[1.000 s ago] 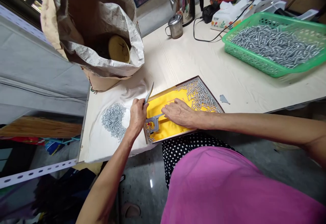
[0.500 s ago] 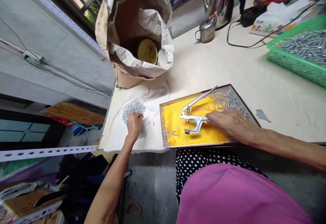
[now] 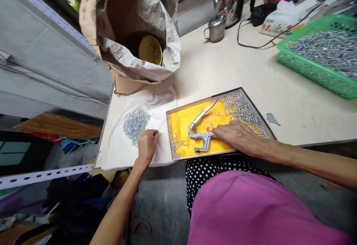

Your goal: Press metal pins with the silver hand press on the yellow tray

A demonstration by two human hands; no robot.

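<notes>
My left hand (image 3: 147, 145) is pinched, with a tiny bright metal piece just showing at its fingertips. It is at the near right side of a heap of small silvery metal pins (image 3: 136, 124) on a white cloth (image 3: 114, 152). My right hand (image 3: 237, 135) is wrapped round the lower handle of grey snap-fastener pliers (image 3: 205, 141), whose upper lever is raised and jaws stand apart. The pliers are over a shallow tray (image 3: 170, 133) lined with yellow material (image 3: 192, 120). More metal pins (image 3: 242, 109) lie at the tray's right end, and a few at its left end.
A large paper sack (image 3: 122, 61) holding a round yellowish container (image 3: 150, 50) stands at the back left. Behind are a steel cup (image 3: 216, 29), a kettle (image 3: 230, 1) and a cord. A green basket (image 3: 309, 70) full of metal pins is at the right. The table edge runs close in front.
My left hand has moved off the heap, rightward towards the tray, fingers still pinched. The right hand keeps its hold on the pliers. The camera view has shifted slightly.
</notes>
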